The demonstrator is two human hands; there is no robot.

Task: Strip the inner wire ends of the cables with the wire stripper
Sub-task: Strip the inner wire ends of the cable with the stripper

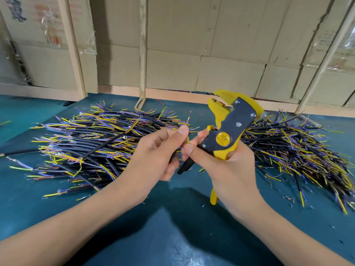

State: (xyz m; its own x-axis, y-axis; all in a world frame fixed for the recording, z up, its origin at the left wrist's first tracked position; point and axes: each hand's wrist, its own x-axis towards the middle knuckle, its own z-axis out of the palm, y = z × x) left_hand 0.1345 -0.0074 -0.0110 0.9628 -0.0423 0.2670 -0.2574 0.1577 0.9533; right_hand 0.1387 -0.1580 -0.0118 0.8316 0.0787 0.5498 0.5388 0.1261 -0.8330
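Observation:
My left hand (160, 152) grips a short black cable (184, 167) whose thin inner wires (189, 118) stick up past my thumb, their ends showing bare copper. My right hand (228, 160) holds a yellow and dark grey wire stripper (230, 123) by its handles, jaws pointing up and away from the wires. My right thumb and forefinger also touch a yellow-green inner wire just beside my left thumb. The stripper's jaws hold nothing.
A big pile of black cables (92, 143) with yellow, blue and copper ends lies at the left on the teal table (182, 237). A second pile (299, 154) lies at the right. Cardboard boxes and wooden posts (142, 50) stand along the table's far edge.

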